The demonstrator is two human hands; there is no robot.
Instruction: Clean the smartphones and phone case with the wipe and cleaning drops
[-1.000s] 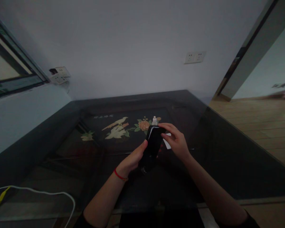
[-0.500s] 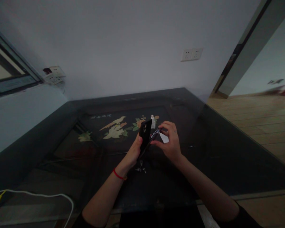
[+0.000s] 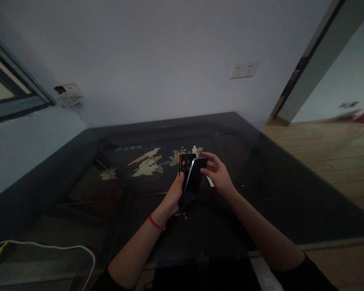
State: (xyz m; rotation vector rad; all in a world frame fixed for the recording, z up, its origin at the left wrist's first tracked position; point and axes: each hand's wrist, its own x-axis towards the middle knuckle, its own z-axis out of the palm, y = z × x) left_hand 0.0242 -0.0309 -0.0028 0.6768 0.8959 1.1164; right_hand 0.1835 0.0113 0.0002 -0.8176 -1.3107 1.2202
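1. The dark phone (image 3: 197,173) is tilted above the tabletop (image 3: 269,218), just beside the black case (image 3: 186,161); their upper ends stand apart.
2. It should be fairly light but rigid, slick and breakable; the side edges near a corner offer the surest hold.
3. The case probably flexes a little; its long side rim suits a grip.
4. The left hand (image 3: 174,193) is wrapped around the case, thumb along its side.
5. The right hand (image 3: 220,173) pinches the phone's upper corner.
6. Beyond stands a small bottle (image 3: 195,150), partly hidden.
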